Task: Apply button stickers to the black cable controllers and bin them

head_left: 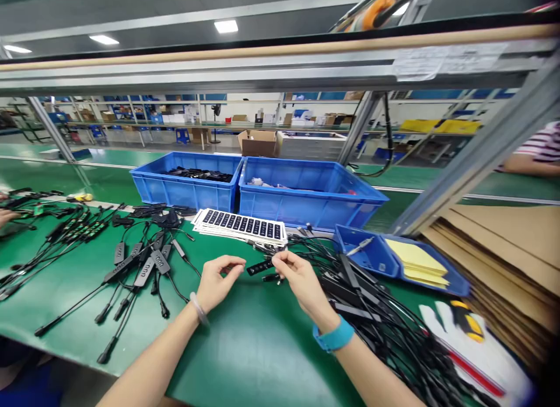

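Left of the label sheets (240,225), black cabled controllers (146,271) lie on the counter (258,348); before the sheets, the left hand (214,284) curves, thumb and forefinger narrowly apart; the right hand (304,284) pinches a black label strip (258,268); rightward of the sheets, black cables (385,325) heap.

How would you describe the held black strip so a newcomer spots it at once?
Across the green table stand two blue bins; nearer, find the right hand, the one with a turquoise wristband. Pinched there is a short black strip with a row of small marks. Unlike the black cable pile, it is held, one end toward the left hand.
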{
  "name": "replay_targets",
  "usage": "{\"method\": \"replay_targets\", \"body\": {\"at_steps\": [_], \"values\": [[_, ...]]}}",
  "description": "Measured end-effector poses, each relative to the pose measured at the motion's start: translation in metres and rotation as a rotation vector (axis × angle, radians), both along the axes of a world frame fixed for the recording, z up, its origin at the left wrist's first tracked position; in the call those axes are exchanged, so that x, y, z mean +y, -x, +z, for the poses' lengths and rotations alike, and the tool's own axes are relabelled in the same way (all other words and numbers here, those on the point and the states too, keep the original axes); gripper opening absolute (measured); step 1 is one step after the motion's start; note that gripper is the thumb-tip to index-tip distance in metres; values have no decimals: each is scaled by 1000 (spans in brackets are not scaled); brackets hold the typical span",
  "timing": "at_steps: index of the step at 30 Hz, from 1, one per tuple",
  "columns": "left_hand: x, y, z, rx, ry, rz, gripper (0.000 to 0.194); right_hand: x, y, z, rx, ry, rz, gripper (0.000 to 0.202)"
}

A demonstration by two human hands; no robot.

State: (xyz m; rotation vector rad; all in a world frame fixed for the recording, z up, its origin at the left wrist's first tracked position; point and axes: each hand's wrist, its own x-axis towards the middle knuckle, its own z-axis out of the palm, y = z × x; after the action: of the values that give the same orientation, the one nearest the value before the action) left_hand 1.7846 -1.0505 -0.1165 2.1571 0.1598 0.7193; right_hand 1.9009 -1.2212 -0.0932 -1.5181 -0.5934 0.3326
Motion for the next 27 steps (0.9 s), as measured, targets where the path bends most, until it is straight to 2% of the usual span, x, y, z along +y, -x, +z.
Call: {"method": "replay_targets", "body": {"at_steps": [3, 8, 10, 12, 15, 17, 21, 25, 27], "values": [[23, -2, 0, 125, -62, 209, 23, -1, 3, -8, 27, -5, 0, 32], [83, 14, 5, 285, -132, 719, 47, -4, 12, -12, 46, -50, -12, 28], [100, 25, 9, 325, -103, 802, 42, -6, 15, -12, 51, -72, -8, 27], [108, 32, 13, 350, -41, 803, 29, -7, 17, -11, 55, -85, -1, 26], [103, 30, 18, 332, 106, 695, 18, -8, 17, -12, 73, -108, 2, 25], [91, 22, 21, 283, 242, 560, 22, -9, 16, -13, 94, -149, -7, 25], [50, 7, 22, 203, 544, 233, 35, -10, 13, -13, 139, -232, -8, 26], [4, 3, 16, 184, 1084, -179, 42, -13, 12, -11, 142, -235, -9, 25], [-15, 4, 12, 249, 1180, -302, 49, -14, 13, -9, 134, -220, 6, 24]]}}
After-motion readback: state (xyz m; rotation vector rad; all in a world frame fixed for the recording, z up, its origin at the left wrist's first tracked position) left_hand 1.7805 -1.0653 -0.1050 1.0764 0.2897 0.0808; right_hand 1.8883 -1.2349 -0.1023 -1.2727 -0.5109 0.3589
